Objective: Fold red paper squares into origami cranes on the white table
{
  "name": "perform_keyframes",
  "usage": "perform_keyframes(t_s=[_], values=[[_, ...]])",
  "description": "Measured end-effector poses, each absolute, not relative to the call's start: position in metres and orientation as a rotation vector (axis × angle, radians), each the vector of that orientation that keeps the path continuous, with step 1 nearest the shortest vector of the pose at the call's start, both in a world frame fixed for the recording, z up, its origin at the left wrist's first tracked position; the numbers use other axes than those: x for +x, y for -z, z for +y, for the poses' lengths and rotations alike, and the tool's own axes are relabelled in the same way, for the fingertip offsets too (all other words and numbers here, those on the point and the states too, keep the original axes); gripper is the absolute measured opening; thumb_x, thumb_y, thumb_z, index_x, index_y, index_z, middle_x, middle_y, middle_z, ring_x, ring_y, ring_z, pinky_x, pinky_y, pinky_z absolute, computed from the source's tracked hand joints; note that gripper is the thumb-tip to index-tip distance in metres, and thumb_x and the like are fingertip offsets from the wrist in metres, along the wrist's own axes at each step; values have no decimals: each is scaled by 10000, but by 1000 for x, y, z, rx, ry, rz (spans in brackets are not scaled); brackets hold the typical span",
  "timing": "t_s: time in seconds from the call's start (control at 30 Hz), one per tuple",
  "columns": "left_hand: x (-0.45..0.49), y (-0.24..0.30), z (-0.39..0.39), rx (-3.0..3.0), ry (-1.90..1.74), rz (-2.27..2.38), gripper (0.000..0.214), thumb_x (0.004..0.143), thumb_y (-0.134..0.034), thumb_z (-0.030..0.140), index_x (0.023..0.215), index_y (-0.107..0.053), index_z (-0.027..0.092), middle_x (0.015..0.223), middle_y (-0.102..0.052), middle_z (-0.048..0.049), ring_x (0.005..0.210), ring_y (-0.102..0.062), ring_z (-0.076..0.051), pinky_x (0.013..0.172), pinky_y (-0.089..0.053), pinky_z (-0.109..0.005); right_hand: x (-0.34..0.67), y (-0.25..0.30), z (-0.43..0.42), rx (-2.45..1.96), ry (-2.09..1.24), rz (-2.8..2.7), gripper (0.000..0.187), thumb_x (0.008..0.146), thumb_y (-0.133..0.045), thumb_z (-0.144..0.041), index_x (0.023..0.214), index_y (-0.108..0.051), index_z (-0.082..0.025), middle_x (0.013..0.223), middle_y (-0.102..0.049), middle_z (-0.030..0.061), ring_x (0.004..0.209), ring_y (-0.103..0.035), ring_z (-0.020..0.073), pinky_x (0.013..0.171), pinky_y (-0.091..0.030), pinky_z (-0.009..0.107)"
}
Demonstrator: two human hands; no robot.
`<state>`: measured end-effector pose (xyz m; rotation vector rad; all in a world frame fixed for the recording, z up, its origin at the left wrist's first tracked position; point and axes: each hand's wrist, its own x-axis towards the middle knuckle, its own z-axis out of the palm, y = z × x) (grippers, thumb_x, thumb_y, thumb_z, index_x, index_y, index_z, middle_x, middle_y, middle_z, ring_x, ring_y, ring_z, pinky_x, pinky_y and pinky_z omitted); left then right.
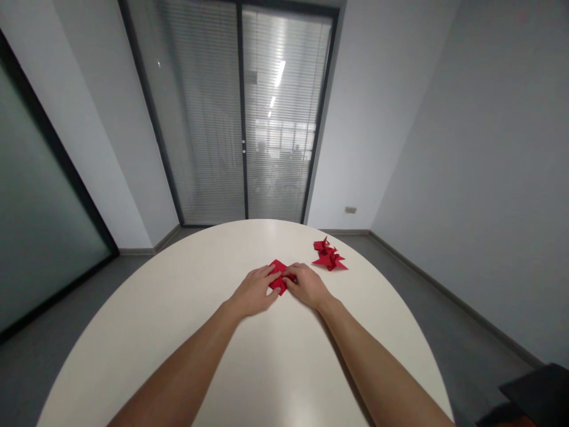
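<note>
A folded piece of red paper (pixel 278 274) lies on the round white table (pixel 186 308), near its middle. My left hand (pixel 255 292) rests on the paper's left side, fingers pressed down on it. From the right, my right hand (pixel 307 284) pinches the paper's right edge with curled fingers. Both hands meet over the paper and hide part of it.
Two or three finished folded red paper shapes (pixel 328 255) lie just beyond my right hand. The table's far edge curves behind them. Grey floor surrounds the table. A glass door with blinds (pixel 242 112) stands ahead. Something dark (pixel 533 388) sits at the lower right.
</note>
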<state>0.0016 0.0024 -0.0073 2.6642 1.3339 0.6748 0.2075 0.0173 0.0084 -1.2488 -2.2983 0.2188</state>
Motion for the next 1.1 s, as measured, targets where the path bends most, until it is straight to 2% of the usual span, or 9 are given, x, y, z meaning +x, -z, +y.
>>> perform_keyframes(t_s=[0.2,0.4,0.7,0.97,1.1], values=[[2,7,3,2662,-702,1317,446,952,-536,354,1371,-607,219,1450,-588,-108,1367,-517,-285,1166,-399,-455,207,-5,18,-1225,-212,-2296,247,930,-555,-206,1097,-736,-186,1123,-737,88,1088,-634,217,974,-461,320],[2,9,6,2644,-716,1347,435,949,-542,384,1345,-625,221,1441,-597,-104,1351,-534,-284,1163,-401,-453,207,-6,17,-1244,-203,-2291,267,909,-571,-217,1118,-735,-190,1149,-735,90,1109,-637,238,991,-468,345],[2,13,5,2617,-670,1364,535,922,-581,399,1427,-541,227,1525,-506,-112,1423,-454,-294,1190,-360,-479,211,2,23,-1159,-203,-2312,300,889,-606,-242,1159,-721,-181,1201,-721,107,1143,-632,253,1025,-462,380],[0,13,5,2617,-663,1367,523,947,-549,395,1435,-538,208,1519,-512,-124,1424,-452,-288,1195,-350,-484,212,2,22,-1115,-227,-2330,415,830,-673,-286,1228,-699,-171,1285,-681,138,1204,-609,282,1065,-447,430],[0,14,8,2613,-678,1357,470,968,-507,332,1421,-553,216,1516,-519,-108,1419,-462,-266,1192,-357,-473,213,3,22,-1119,-251,-2358,487,823,-699,-353,1281,-670,-190,1333,-653,140,1237,-589,295,1090,-425,464]])
